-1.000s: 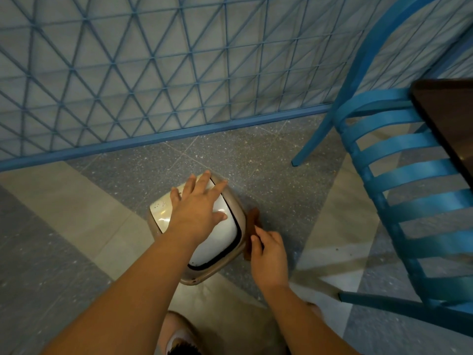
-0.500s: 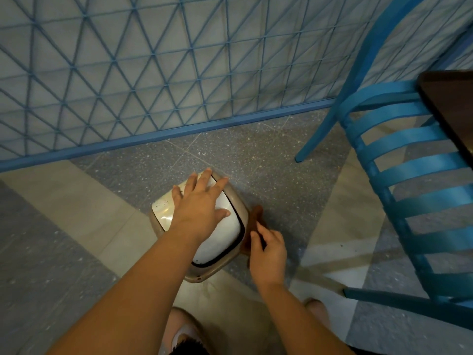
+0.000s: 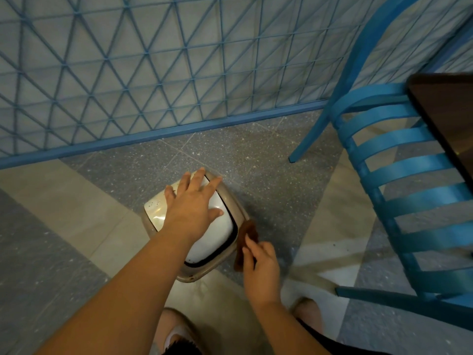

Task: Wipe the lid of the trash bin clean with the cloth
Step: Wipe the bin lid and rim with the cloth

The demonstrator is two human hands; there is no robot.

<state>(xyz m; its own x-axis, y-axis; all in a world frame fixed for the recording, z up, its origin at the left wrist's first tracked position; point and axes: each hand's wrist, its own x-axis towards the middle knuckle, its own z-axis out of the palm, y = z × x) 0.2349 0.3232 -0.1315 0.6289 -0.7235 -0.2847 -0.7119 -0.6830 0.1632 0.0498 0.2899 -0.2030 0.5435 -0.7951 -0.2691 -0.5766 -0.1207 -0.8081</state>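
The right hand (image 3: 261, 265) pinches the brown cloth (image 3: 247, 239) in a closed grip at the trash bin (image 3: 202, 271) rim — the white lid (image 3: 217, 234) lies just left of it, under the flat, open left hand (image 3: 193, 208).

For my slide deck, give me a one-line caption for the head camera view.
Left hand steadies the trash bin lid while the right hand wipes its side edge with a brown cloth.

Speckled grey and beige tiled floor (image 3: 256, 155) under a lidded trash bin (image 3: 190, 276) and blue chair (image 3: 414, 165).
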